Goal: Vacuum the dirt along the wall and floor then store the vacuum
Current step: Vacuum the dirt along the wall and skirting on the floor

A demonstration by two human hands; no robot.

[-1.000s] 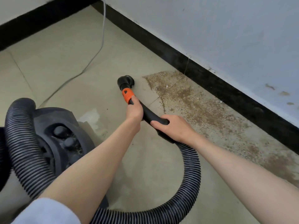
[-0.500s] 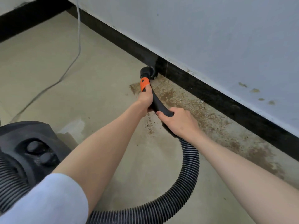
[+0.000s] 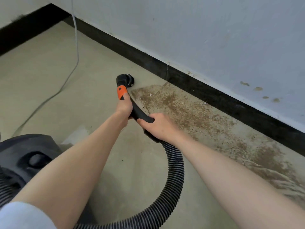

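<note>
Both hands grip the nozzle [image 3: 123, 83]: left hand [image 3: 124, 105] nearer its head, right hand [image 3: 158, 125] behind. Dirt [image 3: 189, 109] lies rightward, its band running along the baseboard [image 3: 214, 95].

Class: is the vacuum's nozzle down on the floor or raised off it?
Down. The nozzle sits against the floor just left of the dirt patch, with the left hand and right hand gripping the wand.
</note>
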